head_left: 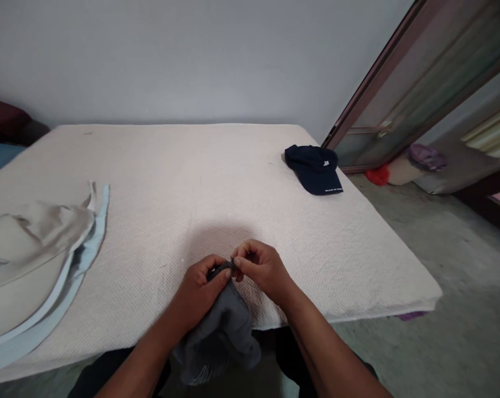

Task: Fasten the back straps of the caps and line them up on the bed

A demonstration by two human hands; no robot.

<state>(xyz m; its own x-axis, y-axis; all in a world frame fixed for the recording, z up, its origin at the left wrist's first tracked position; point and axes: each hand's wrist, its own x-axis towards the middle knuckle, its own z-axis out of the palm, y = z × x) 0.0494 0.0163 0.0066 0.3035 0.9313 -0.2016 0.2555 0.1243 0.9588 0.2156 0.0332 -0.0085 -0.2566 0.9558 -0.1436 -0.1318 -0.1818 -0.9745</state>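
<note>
A soft dark grey cap (227, 320) hangs over the table's front edge, with white stitching low on its cloth; no brim shows. My left hand (202, 284) grips its upper edge, thumb on top. Close beside it, my right hand (258, 268) pinches a narrow strap end (232, 264) of the same cap between thumb and fingers. The fingertips of both hands nearly meet there. The strap's fastening is too small to make out.
Stacked beige and pale blue caps (30, 260) lie at the left. A navy cap (316, 166) rests at the far right of the cloth-covered table (171, 166). A wall stands behind; right of the table are a doorway (383, 110) and concrete floor (449, 237).
</note>
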